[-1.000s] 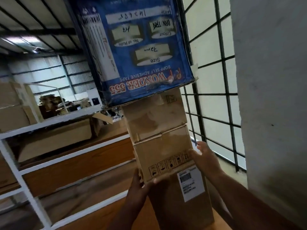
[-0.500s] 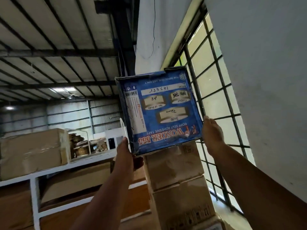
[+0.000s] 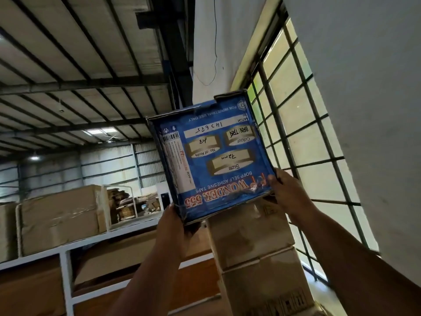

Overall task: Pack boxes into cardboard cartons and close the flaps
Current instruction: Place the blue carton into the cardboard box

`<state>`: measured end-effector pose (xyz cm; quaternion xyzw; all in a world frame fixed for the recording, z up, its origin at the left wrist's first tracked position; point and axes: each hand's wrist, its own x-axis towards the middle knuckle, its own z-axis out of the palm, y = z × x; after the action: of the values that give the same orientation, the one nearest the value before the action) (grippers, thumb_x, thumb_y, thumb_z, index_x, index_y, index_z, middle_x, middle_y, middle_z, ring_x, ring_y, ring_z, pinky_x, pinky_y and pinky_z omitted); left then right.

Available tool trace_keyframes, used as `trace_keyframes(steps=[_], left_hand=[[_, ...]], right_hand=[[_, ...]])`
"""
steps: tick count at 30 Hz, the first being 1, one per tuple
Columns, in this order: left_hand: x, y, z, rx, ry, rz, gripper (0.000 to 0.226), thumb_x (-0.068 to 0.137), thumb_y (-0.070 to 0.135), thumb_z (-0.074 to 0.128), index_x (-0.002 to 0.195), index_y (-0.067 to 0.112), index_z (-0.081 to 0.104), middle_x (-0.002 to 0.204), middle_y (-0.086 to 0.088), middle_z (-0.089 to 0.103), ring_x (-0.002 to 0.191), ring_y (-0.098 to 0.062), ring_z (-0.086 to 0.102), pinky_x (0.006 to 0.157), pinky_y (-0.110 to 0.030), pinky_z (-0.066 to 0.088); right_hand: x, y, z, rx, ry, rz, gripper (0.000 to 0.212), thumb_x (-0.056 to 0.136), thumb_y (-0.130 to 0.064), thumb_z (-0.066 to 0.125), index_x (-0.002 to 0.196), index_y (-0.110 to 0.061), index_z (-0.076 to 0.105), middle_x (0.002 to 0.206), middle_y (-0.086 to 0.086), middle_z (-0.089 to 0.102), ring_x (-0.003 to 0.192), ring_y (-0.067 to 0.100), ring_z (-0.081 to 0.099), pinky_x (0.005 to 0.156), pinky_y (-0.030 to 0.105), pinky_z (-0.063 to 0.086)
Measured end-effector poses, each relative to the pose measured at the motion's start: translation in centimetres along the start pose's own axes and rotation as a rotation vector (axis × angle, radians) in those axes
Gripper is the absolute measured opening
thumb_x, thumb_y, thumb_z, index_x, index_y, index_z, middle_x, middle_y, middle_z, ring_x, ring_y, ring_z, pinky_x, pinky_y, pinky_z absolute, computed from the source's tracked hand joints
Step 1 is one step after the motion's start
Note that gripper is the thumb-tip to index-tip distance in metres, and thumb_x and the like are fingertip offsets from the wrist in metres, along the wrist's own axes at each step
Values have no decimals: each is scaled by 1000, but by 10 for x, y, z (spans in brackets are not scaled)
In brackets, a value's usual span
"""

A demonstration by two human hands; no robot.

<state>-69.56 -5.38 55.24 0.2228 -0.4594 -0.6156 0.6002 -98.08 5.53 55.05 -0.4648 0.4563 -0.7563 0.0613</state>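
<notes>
Overhead, the blue tape box (image 3: 211,160) sits on top of a stack of brown cartons (image 3: 252,242) by the barred window (image 3: 303,124), its printed face turned toward the camera with the lettering upside down. Left hand (image 3: 170,222) holds the lower left corner, fingers wrapped behind the edge as far as can be seen. Right hand (image 3: 288,192) holds the lower right corner, thumb laid over the front face, the other fingers hidden behind the box.

Handling judgement: label reads self adhesive tape with a handwritten roll count, so if full it is probably heavy for its size. Cardboard is worn; top edge is torn and notched, corners scuffed. Stiff enough to carry, but the damaged rim should not take load. Best hold is under the bottom edge at both lower corners. Glossy print may be slippery.

Surroundings: white wall (image 3: 364,110) close on the right; window bars just behind the box. A white metal shelf (image 3: 66,252) to the left carries a large wrapped carton (image 3: 61,215). The stack below looks narrow and could shift as the box comes off.
</notes>
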Motion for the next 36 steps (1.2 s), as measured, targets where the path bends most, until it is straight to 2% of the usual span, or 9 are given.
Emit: trace_keyframes(steps=[2, 5, 10, 17, 22, 24, 28, 34, 36], left_hand=[[0, 11, -13, -2, 14, 28, 15, 107, 27, 60, 118, 21, 69, 104, -14, 84, 90, -35, 84, 67, -43, 67], [-1, 38, -45, 23, 32, 117, 21, 102, 23, 64, 122, 24, 67, 119, -14, 78, 110, -38, 76, 85, -51, 65], [-12, 88, -117, 14, 116, 261, 22, 108, 23, 60, 127, 22, 70, 110, -8, 84, 96, -31, 83, 69, -43, 67], [-48, 124, -246, 84, 228, 302, 27, 107, 49, 61, 118, 33, 79, 119, -4, 82, 100, -28, 82, 71, -43, 67], [-84, 98, -361, 182, 232, 200, 31, 111, 51, 53, 118, 38, 80, 126, -7, 80, 113, -31, 79, 82, -48, 68], [-99, 77, -402, 193, 305, 133, 31, 113, 42, 52, 109, 38, 83, 120, -8, 82, 105, -30, 81, 74, -45, 69], [-140, 13, -488, 241, 303, -53, 45, 106, 63, 52, 124, 31, 79, 126, -11, 80, 114, -32, 79, 84, -47, 68], [-191, -85, -588, 262, 401, -434, 23, 114, 30, 56, 121, 25, 77, 116, -13, 82, 100, -33, 82, 76, -45, 69], [-211, -105, -618, 278, 450, -504, 27, 114, 38, 56, 124, 21, 75, 117, -14, 82, 102, -35, 82, 87, -51, 68]], right_hand=[[-1, -8, 16, -15, -25, -42, 22, 116, -29, 54, 134, -27, 69, 119, 3, 77, 107, 21, 77, 84, 43, 68], [-6, -23, 53, 61, -82, -77, 20, 117, -26, 52, 128, -35, 67, 116, -3, 76, 99, 7, 77, 74, 26, 66], [-32, -42, 132, 131, -180, -110, 25, 117, -28, 51, 129, -46, 65, 119, -8, 76, 106, 11, 77, 84, 37, 67], [-122, -39, 228, 53, -245, -106, 19, 116, -41, 49, 124, -50, 63, 118, -10, 76, 101, 5, 76, 77, 37, 68], [-229, 10, 272, 43, -308, 58, 24, 115, -49, 48, 127, -68, 55, 134, -16, 69, 121, 7, 69, 91, 42, 65], [-275, 37, 282, 26, -317, 149, 25, 113, -53, 48, 135, -62, 55, 136, -14, 70, 123, 11, 70, 95, 50, 64], [-371, 97, 296, 27, -366, 361, 38, 110, -52, 51, 148, -52, 54, 140, -13, 69, 125, 10, 70, 92, 39, 65], [-492, 184, 316, 41, -283, 832, 51, 115, -18, 54, 165, -26, 45, 157, 10, 58, 133, 30, 66, 101, 50, 60], [-525, 201, 317, 92, -264, 953, 54, 114, -11, 57, 165, -26, 45, 157, 11, 57, 128, 32, 69, 98, 50, 61]])
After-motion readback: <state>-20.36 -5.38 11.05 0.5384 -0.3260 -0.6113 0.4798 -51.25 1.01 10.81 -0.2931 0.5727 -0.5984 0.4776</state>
